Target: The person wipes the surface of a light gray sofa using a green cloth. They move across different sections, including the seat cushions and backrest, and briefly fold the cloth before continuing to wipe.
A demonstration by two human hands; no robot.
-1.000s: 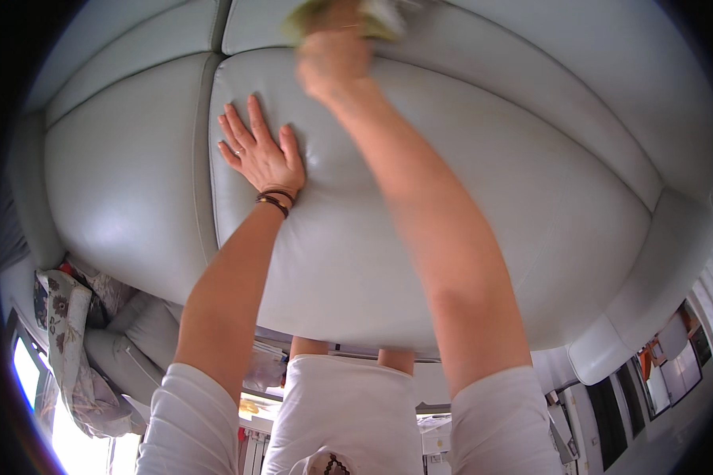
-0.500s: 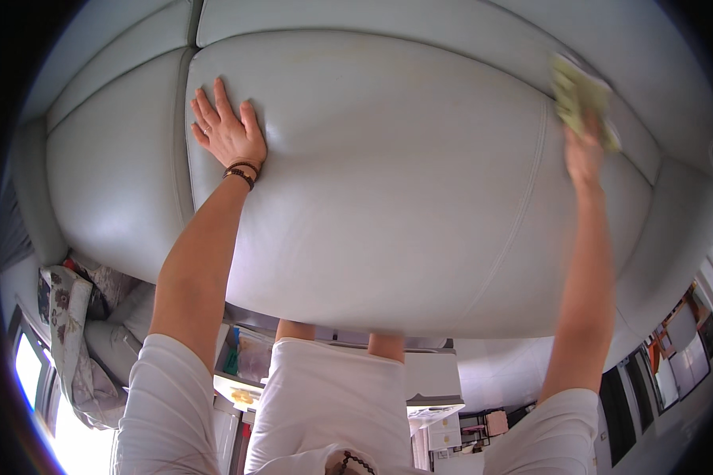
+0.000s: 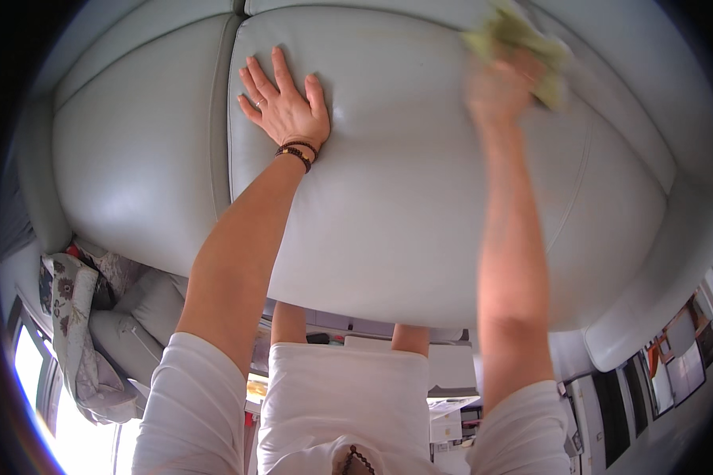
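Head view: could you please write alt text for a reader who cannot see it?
A right hand, blurred, presses a yellow-green cloth on a pale grey leather sofa cushion. The left hand, wearing a beaded bracelet, lies flat on it.

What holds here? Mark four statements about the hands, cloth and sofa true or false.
1. The left hand lies flat on the sofa cushion. True.
2. The right hand holds a red sponge. False: it holds a yellow-green cloth.
3. The left wrist wears a dark bracelet. True.
4. Both hands grip the cloth. False: only the right one does; the left fingers are spread on the cushion.
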